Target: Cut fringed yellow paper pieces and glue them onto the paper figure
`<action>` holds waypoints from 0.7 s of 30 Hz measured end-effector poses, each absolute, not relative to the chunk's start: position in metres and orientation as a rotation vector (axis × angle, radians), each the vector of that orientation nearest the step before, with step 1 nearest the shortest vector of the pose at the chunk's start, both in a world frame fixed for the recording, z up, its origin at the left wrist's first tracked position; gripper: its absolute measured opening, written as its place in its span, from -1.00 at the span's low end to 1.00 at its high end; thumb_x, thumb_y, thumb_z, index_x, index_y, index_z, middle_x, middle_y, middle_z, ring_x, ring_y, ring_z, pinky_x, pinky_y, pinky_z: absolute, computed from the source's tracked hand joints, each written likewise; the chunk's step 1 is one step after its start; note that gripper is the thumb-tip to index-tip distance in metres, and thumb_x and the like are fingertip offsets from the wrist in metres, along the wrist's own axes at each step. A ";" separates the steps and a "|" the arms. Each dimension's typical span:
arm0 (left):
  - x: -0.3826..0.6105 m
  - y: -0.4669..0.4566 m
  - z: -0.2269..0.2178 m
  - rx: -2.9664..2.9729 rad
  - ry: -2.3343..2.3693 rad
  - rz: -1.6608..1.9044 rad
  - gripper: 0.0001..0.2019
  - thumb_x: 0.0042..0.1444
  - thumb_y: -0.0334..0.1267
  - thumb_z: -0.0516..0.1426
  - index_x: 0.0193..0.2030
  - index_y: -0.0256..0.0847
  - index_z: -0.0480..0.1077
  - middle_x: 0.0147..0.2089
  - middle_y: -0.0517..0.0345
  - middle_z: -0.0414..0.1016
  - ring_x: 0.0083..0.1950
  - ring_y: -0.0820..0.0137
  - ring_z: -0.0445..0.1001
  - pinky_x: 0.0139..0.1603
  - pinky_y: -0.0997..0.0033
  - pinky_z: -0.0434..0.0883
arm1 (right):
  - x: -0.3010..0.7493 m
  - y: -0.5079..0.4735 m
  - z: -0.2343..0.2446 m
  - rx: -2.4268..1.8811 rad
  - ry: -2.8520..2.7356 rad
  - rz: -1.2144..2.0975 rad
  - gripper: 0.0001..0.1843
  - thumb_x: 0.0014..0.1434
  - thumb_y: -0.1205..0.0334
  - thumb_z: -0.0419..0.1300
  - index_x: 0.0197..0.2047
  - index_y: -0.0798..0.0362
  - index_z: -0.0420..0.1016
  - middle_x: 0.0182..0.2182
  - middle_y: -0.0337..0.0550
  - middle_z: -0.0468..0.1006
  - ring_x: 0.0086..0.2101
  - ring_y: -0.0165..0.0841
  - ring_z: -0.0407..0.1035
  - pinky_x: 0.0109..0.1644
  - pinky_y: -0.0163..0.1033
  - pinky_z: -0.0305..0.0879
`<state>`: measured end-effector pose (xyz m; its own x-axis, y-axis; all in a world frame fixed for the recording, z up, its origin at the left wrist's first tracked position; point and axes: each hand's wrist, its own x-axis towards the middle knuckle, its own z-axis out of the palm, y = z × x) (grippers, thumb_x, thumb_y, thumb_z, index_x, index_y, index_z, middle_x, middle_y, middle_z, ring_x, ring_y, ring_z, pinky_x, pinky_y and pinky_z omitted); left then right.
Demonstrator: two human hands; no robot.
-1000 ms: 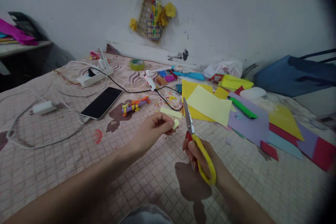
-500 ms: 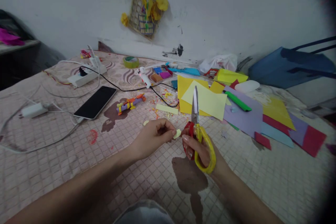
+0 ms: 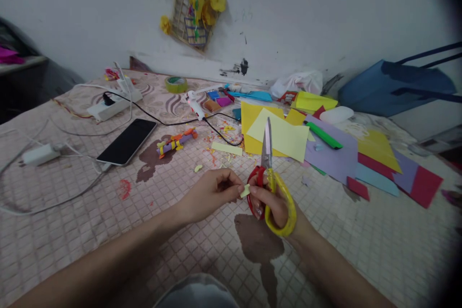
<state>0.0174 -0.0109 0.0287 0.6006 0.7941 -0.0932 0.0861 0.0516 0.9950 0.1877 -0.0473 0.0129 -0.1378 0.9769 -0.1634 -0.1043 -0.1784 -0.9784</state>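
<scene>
My left hand (image 3: 212, 191) pinches a small pale-yellow paper scrap (image 3: 245, 190) between thumb and fingertips. My right hand (image 3: 273, 200) grips red-and-yellow scissors (image 3: 269, 173), blades closed and pointing away from me. The thumb of the right hand touches the scrap too, so both hands meet at the middle of the tiled mat (image 3: 108, 231). A pale-yellow sheet (image 3: 279, 135) lies on a darker yellow sheet (image 3: 250, 120) just beyond the scissor tips. A pale-yellow strip (image 3: 226, 148) and a tiny cut piece (image 3: 198, 168) lie on the mat ahead of my left hand.
Coloured paper sheets (image 3: 378, 163) and a green marker (image 3: 324, 135) spread to the right. A phone (image 3: 127, 141), charger (image 3: 39, 154), power strip (image 3: 108, 106), glue gun (image 3: 195, 104), tape roll (image 3: 176, 84) and a small purple craft (image 3: 176, 142) lie left. A blue bag (image 3: 393, 87) leans on the wall.
My hands came together: the scissors swung upright and closer to my left hand, and my right thumb now touches the scrap. A tiny cut piece now lies on the mat. The view shifted slightly.
</scene>
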 end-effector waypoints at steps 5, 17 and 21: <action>0.017 -0.010 0.029 1.401 0.757 0.652 -0.82 0.14 -0.21 0.09 -0.35 -0.32 0.35 -0.47 0.21 0.34 -0.43 0.52 0.30 -0.37 0.48 0.28 | 0.187 -0.047 0.013 -1.141 -1.057 1.514 -0.84 0.04 0.18 0.19 -0.45 0.05 0.30 -0.75 -0.42 0.28 -0.75 -0.52 0.15 -0.71 -0.41 0.11; 0.015 -0.008 0.033 1.484 0.669 0.761 -0.85 0.09 -0.25 0.15 -0.35 -0.32 0.38 -0.32 0.08 0.40 -0.29 0.43 0.36 -0.25 0.40 0.31 | 0.186 -0.047 0.014 -0.993 -0.950 1.820 -0.65 0.06 0.06 0.17 -0.61 0.07 0.25 -0.77 -0.38 0.23 -0.77 -0.54 0.10 -0.73 -0.43 0.09; 0.013 -0.004 0.030 1.359 0.732 0.705 -0.83 0.05 -0.28 0.18 -0.27 -0.34 0.35 -0.38 0.15 0.38 -0.36 0.49 0.32 -0.31 0.44 0.28 | 0.185 -0.045 0.016 -1.104 -1.087 1.642 -0.58 0.10 -0.01 0.14 -0.64 0.06 0.23 -0.77 -0.37 0.22 -0.75 -0.53 0.11 -0.71 -0.42 0.08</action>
<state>0.0126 -0.0041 0.0296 0.5963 0.8010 -0.0537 -0.0231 0.0841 0.9962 0.1849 -0.0450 0.0160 -0.2431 0.9472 -0.2090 -0.1773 -0.2552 -0.9505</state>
